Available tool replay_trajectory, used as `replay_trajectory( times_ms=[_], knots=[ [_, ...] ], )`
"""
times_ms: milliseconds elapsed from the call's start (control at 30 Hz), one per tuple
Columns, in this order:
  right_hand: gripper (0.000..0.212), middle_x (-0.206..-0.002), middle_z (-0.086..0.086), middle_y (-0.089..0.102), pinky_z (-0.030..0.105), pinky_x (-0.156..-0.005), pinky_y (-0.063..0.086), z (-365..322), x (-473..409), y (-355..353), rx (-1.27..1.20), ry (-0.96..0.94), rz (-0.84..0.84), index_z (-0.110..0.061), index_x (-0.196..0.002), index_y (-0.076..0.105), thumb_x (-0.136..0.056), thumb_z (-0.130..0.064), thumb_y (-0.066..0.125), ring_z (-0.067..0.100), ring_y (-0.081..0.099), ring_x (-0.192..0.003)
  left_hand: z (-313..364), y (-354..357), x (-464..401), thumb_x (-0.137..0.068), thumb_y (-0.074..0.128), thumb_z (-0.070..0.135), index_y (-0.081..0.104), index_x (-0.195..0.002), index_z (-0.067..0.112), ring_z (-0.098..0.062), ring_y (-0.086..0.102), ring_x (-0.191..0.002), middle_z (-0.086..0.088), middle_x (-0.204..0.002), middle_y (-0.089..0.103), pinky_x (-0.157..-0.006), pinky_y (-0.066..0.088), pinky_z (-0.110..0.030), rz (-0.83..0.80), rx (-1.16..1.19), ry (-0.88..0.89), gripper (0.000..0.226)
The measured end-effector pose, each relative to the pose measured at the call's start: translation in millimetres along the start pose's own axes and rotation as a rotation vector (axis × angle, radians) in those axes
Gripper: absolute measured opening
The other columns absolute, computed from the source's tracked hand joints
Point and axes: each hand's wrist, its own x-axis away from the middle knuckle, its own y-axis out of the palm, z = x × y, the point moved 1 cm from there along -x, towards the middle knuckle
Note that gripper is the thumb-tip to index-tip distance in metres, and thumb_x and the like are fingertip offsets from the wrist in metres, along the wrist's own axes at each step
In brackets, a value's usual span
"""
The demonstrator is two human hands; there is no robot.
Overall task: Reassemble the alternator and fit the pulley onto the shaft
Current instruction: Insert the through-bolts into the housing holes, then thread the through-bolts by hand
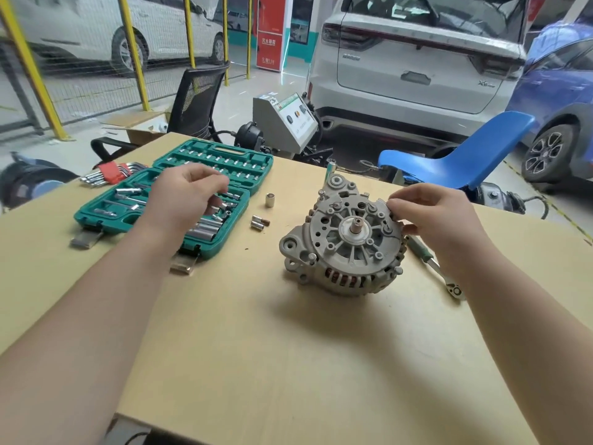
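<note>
The grey alternator (pixel 343 242) stands on the table (pixel 288 348) with its rear housing facing up and its shaft stub (pixel 356 227) in the middle. My right hand (pixel 439 220) holds its right rim, fingertips curled on the edge and thumb against the side. My left hand (pixel 186 200) hovers over the open green socket case (pixel 179 194), fingers curled down among the sockets; whether it holds one is hidden. No pulley is in view.
A ratchet wrench (pixel 433 264) lies right of the alternator, partly under my right hand. Loose sockets (pixel 260 221) and one upright socket (pixel 270 200) sit between case and alternator. Hex keys in a red holder (pixel 112 173) lie far left. A blue chair (pixel 465 155) stands behind the table.
</note>
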Motion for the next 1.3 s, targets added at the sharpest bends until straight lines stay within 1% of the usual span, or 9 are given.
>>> replay_trajectory(
  times_ms=[167, 267, 367, 567, 733, 867, 967, 1133, 1300],
  knots=[
    [0.013, -0.101, 0.003, 0.081, 0.043, -0.088, 0.059, 15.0, 12.7, 9.8, -0.231, 0.064, 0.032, -0.021, -0.1, 0.084, -0.098, -0.021, 0.071, 0.022, 0.074, -0.098, -1.5, -26.8, 0.3, -0.094, 0.076, 0.027, 0.081, -0.086, 0.026, -0.003, 0.07, -0.07, 0.005, -0.083, 0.08, -0.068, 0.056, -0.03, -0.015, -0.181, 0.04, 0.009],
    [0.017, -0.103, 0.006, 0.08, 0.036, -0.084, 0.058, 27.3, 20.4, 14.4, -0.361, 0.06, 0.12, -0.022, -0.1, 0.084, -0.1, -0.024, 0.067, 0.018, 0.073, -0.096, -1.3, -36.2, 4.4, -0.094, 0.077, 0.027, 0.08, -0.09, 0.032, 0.004, 0.068, -0.075, 0.015, -0.079, 0.076, -0.07, 0.052, -0.027, -0.109, -0.474, 0.148, 0.006],
    [0.023, -0.108, 0.01, 0.079, 0.025, -0.075, 0.058, 41.0, 27.0, 18.4, -0.507, 0.045, 0.227, -0.02, -0.109, 0.081, -0.1, -0.031, 0.063, 0.018, 0.075, -0.095, 6.5, -25.4, 11.2, -0.096, 0.075, 0.027, 0.08, -0.106, 0.031, -0.002, 0.065, -0.087, 0.019, -0.095, 0.073, -0.078, 0.052, -0.027, -0.25, -0.752, 0.359, 0.012],
    [0.023, -0.091, 0.003, 0.079, 0.03, -0.072, 0.056, 74.3, 36.5, 23.9, -0.503, 0.182, 0.337, -0.015, -0.105, 0.079, -0.104, -0.025, 0.058, 0.018, 0.074, -0.087, 16.0, 34.2, -7.3, -0.102, 0.064, 0.03, 0.072, -0.132, 0.033, -0.019, 0.056, -0.128, 0.009, -0.131, 0.066, -0.096, 0.055, -0.042, -0.495, -1.207, 0.551, 0.031],
    [0.027, -0.102, 0.016, 0.078, 0.036, -0.073, 0.053, 87.8, 34.5, 18.7, -0.491, 0.261, 0.311, -0.01, -0.105, 0.08, -0.102, -0.028, 0.06, 0.023, 0.072, -0.093, 8.2, 60.7, -18.8, -0.1, 0.057, 0.016, 0.075, -0.123, 0.026, -0.027, 0.066, -0.1, -0.002, -0.11, 0.067, -0.081, 0.061, -0.041, -0.664, -1.52, 0.552, 0.03],
    [0.024, -0.101, 0.012, 0.08, 0.036, -0.072, 0.051, 88.4, 34.9, 21.0, -0.458, 0.243, 0.253, -0.015, -0.1, 0.083, -0.1, -0.028, 0.063, 0.02, 0.072, -0.09, 3.6, 69.6, -18.6, -0.1, 0.056, 0.014, 0.072, -0.119, 0.028, -0.027, 0.064, -0.089, 0.001, -0.093, 0.058, -0.065, 0.052, -0.035, -0.68, -1.556, 0.619, 0.029],
    [0.022, -0.095, 0.007, 0.08, 0.037, -0.074, 0.052, 84.6, 36.8, 22.0, -0.421, 0.208, 0.23, -0.019, -0.096, 0.084, -0.1, -0.026, 0.064, 0.018, 0.073, -0.087, 6.6, 67.2, -12.8, -0.096, 0.066, 0.019, 0.076, -0.112, 0.026, -0.023, 0.068, -0.097, 0.009, -0.093, 0.063, -0.068, 0.045, -0.03, -0.635, -1.254, 0.62, 0.02],
    [0.017, -0.087, 0.002, 0.079, 0.036, -0.076, 0.053, 68.8, 44.7, 17.1, -0.381, 0.059, 0.343, -0.023, -0.092, 0.081, -0.096, -0.022, 0.065, 0.017, 0.072, -0.087, 39.5, 45.5, 32.9, -0.085, 0.085, 0.001, 0.081, -0.1, 0.012, -0.027, 0.078, -0.088, -0.006, -0.092, 0.081, -0.081, 0.066, -0.04, -0.474, 0.04, 0.38, 0.019],
    [0.017, -0.092, -0.002, 0.078, 0.035, -0.084, 0.056, 28.9, 62.8, 19.5, -0.282, -0.194, 0.389, -0.035, -0.092, 0.079, -0.094, -0.024, 0.066, 0.018, 0.072, -0.091, 67.3, 52.9, 81.9, -0.079, 0.083, -0.006, 0.08, -0.092, 0.013, -0.02, 0.069, -0.084, -0.006, -0.089, 0.075, -0.079, 0.06, -0.029, -0.535, 0.448, 0.396, 0.023]
  ],
)
